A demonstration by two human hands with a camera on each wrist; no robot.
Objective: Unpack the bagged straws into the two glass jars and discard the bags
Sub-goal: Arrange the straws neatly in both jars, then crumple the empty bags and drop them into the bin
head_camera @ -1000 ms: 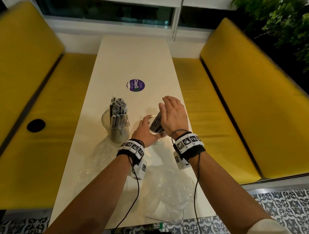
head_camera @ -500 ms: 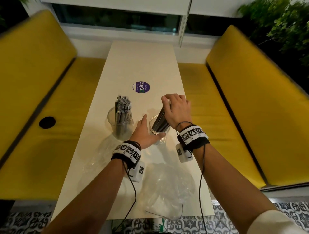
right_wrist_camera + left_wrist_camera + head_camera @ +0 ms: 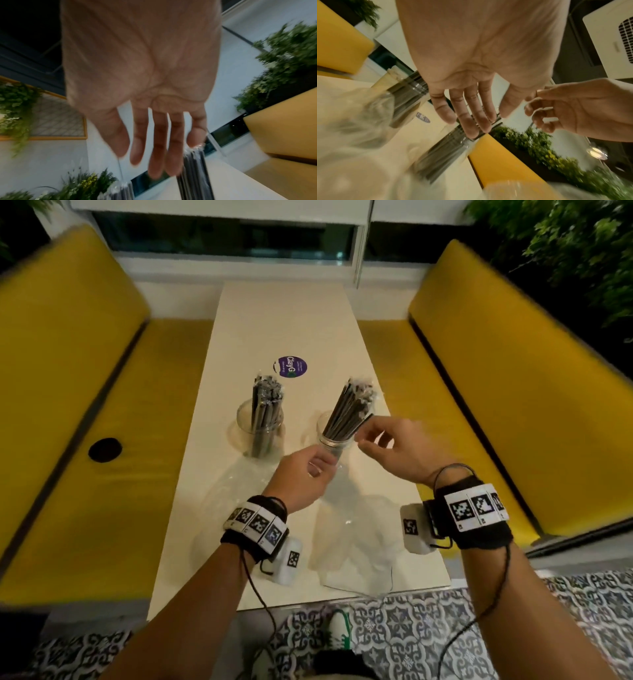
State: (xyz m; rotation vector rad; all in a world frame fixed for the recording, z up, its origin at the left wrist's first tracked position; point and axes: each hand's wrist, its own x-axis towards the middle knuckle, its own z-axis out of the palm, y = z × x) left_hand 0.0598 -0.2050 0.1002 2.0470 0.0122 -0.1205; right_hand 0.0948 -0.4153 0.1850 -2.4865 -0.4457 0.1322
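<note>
Two glass jars stand mid-table. The left jar holds a bundle of dark wrapped straws. The right jar holds a second bundle that leans to the right. My left hand reaches the right jar's near side with straight fingers against the glass. My right hand hovers just right of the leaning straws, its fingers loose and holding nothing. Two empty clear bags lie on the table, one between my wrists and one left of my left wrist.
The long white table has a purple round sticker behind the jars. Yellow benches flank it on the left and right. Below the table's near edge are a patterned tile floor and a shoe.
My right hand has let go of the straw bundle and drawn back to the right. The bundle now leans in the right jar. My left hand's hold on the jar has loosened.
</note>
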